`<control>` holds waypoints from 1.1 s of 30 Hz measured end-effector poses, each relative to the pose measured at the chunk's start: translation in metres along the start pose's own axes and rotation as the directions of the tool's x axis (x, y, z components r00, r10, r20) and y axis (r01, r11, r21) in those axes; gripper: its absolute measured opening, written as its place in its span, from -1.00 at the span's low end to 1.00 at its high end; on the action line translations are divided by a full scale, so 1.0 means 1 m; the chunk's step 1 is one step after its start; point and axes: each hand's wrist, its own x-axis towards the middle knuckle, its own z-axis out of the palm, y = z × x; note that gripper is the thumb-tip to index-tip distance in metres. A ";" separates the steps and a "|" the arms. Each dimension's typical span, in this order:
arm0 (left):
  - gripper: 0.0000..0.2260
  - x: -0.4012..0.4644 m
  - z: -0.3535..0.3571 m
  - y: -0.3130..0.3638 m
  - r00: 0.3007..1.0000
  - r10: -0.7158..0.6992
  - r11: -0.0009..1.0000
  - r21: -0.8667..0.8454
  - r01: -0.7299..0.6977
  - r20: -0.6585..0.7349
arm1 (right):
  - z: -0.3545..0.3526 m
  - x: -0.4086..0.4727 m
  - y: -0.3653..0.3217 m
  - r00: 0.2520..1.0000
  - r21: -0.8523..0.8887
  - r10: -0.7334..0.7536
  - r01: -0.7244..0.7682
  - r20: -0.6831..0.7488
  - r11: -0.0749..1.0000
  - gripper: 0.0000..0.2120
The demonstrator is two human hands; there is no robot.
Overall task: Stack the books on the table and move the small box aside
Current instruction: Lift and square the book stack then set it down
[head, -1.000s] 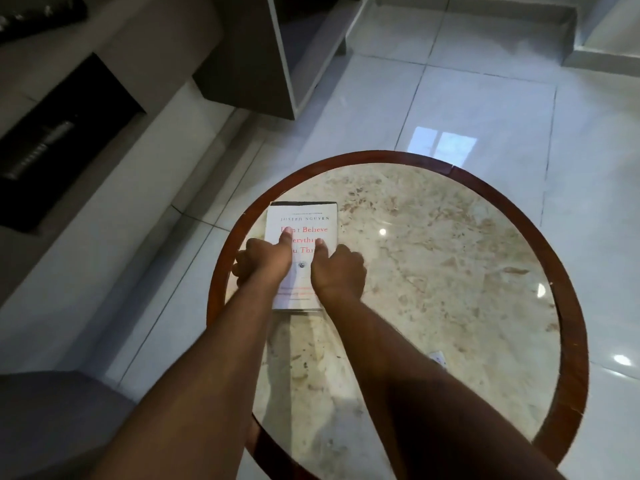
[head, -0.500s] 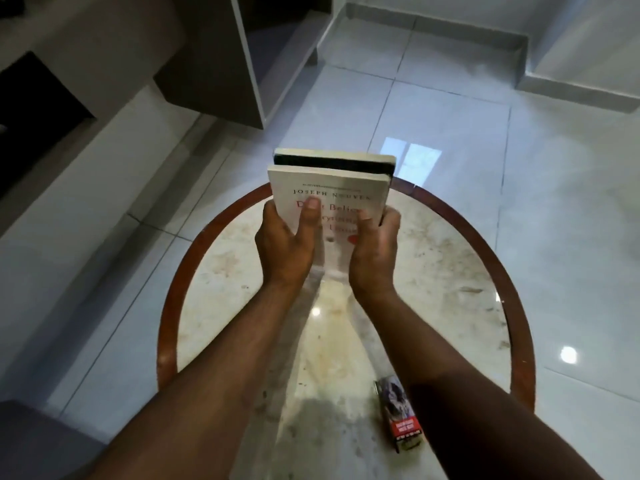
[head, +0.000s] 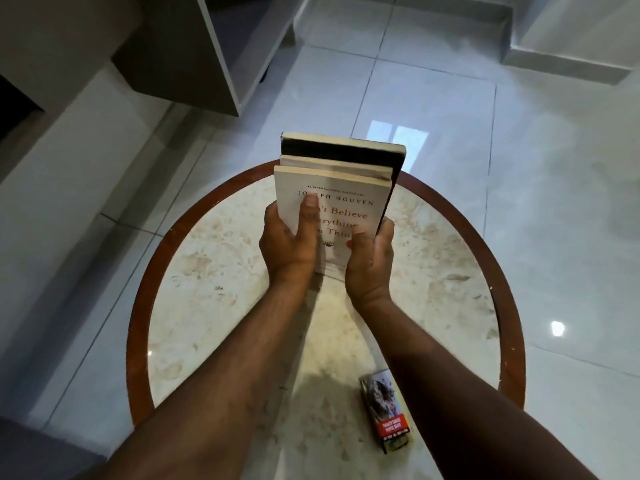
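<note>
Nearest to us, both forearms run in from the bottom edge, and the right one cuts across the near right of the round marble table, hiding part of its top. Just left of that forearm lies the small box, flat on the marble near the table's near edge, its lettering too small to read. It sits well apart from both hands, nearer than they are. Further out, the left hand and the right hand are closed around the lower sides of the books, thumbs pressed on the white front cover. The stack is held up on end, tilted, over the middle of the table; whether its bottom edge touches the marble is hidden by the hands. The thumbs cover part of the title. Three books show, the farthest one dark. Beyond, the glossy tiled floor and a cabinet, cut off at the top.
</note>
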 end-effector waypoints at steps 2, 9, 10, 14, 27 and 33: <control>-0.61 -0.005 0.009 0.009 0.999 -0.034 0.998 0.052 0.033 0.007 | -0.010 0.003 -0.008 0.998 -0.056 -0.007 0.003 -0.069 0.998 -0.51; -0.65 -0.051 0.063 0.025 0.930 -0.245 0.930 0.337 0.146 0.275 | -0.105 0.024 -0.022 0.986 -0.399 0.060 -0.120 -0.158 0.909 -0.60; -0.67 -0.060 0.070 0.023 0.917 -0.256 0.916 0.381 0.128 0.307 | -0.122 0.026 -0.021 0.982 -0.428 0.106 -0.164 -0.156 0.889 -0.64; -0.65 -0.078 0.078 0.003 0.912 -0.326 0.838 0.523 0.158 0.247 | -0.149 0.021 -0.007 0.955 -0.558 0.247 -0.295 -0.162 0.775 -0.69; -0.64 -0.097 0.102 -0.012 0.958 -0.281 0.774 0.605 0.187 0.062 | -0.147 0.023 0.020 0.941 -0.770 0.161 -0.338 -0.299 0.541 -0.56; -0.65 -0.093 0.078 -0.022 0.935 -0.243 0.848 0.524 0.075 0.259 | -0.156 0.022 0.014 0.950 -0.713 0.218 -0.313 -0.224 0.628 -0.52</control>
